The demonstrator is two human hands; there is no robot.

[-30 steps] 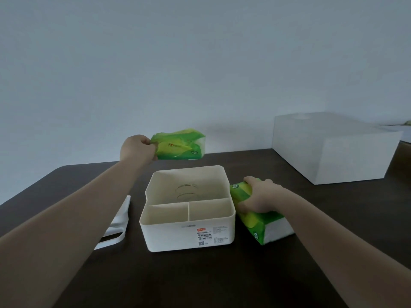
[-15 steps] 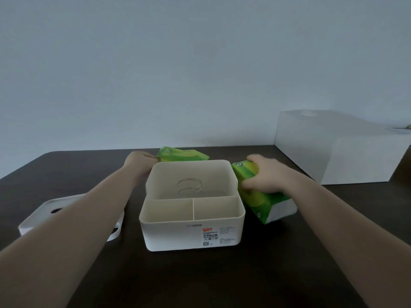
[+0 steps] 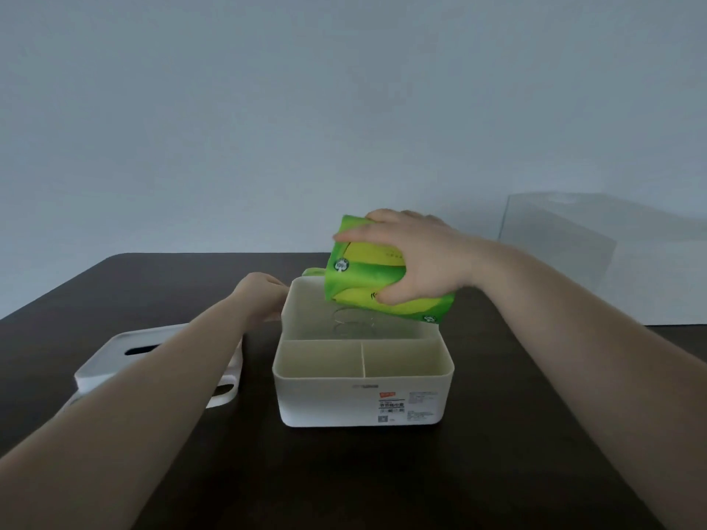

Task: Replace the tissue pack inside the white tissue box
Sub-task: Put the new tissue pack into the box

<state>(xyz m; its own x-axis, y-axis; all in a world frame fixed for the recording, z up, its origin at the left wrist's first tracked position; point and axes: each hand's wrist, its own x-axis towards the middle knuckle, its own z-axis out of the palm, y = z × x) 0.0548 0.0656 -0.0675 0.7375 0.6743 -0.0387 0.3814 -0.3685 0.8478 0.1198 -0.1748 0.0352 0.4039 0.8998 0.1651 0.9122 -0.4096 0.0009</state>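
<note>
One view only, from your head, so I go through it part by part. Half a second ago your right hand (image 3: 417,258) was gripping the new pack (image 3: 367,285) low beside the box's (image 3: 363,399) right wall; now you have lifted it, and it hangs tilted above the back compartment, its lower corner just over the rim at the back right. Your fingers are wrapped over the top of the pack and the thumb presses the front face, so the hand is closed firmly on it.

Your left hand (image 3: 260,296) has come down to the box's back left corner. One second ago it held the old pack (image 3: 314,271) up in the air; now only a small green strip of that pack shows behind the back wall, toward the far edge of the desk (image 3: 497,472). I cannot tell if the hand pinches the pack or rests loosely curled against the wall, because the box hides the fingertips.

The back compartment is empty except for the spring (image 3: 354,323) at its bottom; both front compartments are empty too. The lid (image 3: 114,350) lies flat on the desk to the left, partly under your left forearm.

I judge that the removal is done and the insertion is starting. You should level the pack before you press it on the spring.
</note>
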